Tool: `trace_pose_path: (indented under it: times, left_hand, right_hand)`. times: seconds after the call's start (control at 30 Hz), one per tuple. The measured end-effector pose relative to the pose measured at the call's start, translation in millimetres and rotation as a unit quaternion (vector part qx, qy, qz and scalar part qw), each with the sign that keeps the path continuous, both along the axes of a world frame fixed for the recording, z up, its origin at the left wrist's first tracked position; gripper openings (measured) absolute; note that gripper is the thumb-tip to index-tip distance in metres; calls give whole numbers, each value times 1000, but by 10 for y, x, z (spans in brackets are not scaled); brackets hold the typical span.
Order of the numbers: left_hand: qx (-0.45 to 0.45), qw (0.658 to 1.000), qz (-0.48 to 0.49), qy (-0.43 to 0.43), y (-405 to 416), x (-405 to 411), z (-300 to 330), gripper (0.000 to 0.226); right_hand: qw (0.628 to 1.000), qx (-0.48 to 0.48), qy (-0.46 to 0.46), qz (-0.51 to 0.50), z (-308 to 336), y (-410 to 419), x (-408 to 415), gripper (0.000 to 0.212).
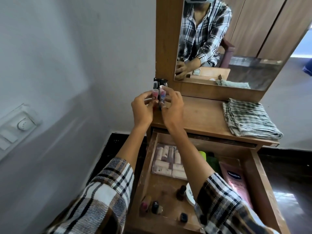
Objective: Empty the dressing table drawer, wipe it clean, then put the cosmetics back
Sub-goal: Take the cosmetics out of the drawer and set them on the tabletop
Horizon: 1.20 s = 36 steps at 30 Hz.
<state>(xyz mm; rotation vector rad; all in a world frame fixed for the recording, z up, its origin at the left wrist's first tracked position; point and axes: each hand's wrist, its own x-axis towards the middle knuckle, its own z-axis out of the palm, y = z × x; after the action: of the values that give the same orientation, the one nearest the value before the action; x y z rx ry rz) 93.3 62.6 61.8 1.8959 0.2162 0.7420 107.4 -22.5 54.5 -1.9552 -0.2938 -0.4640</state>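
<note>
Waiting nearest in the open drawer (145, 166) are nail polish bottles (155, 206), a clear lipstick box (167, 162) and a pink lotion tube (234, 180), all yet to come out. Further up, the left hand (142, 110) is pinching a pink tube (154, 95) and the right hand (172, 108) a blue-pink tube (162, 96), each grip narrow, standing them on the surface (199, 115). Best to be packing them tight by the black bottles (159, 82) at the back, keeping room beside the folded cloth (249, 120).

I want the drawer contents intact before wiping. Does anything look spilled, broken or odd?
Nothing looks spilled or broken. The open drawer has a stained, scuffed wooden floor, and a pink lotion bottle lies flat among standing small bottles.
</note>
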Motion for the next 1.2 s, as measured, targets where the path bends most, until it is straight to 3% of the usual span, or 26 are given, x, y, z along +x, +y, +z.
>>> trace_pose_path:
  times: [0.57, 1.0, 1.2]
  left_hand:
    - [18, 999, 47, 6, 0, 84, -103, 21]
    - [31, 997, 27, 66, 1, 115, -76, 18]
    - [23, 994, 25, 104, -12, 95, -26, 44]
  right_hand:
    - [1000, -17, 14, 22, -43, 74, 71, 64]
    - [999, 3, 31, 42, -30, 18, 39, 68]
    - [998, 21, 45, 32, -16, -59, -67, 82]
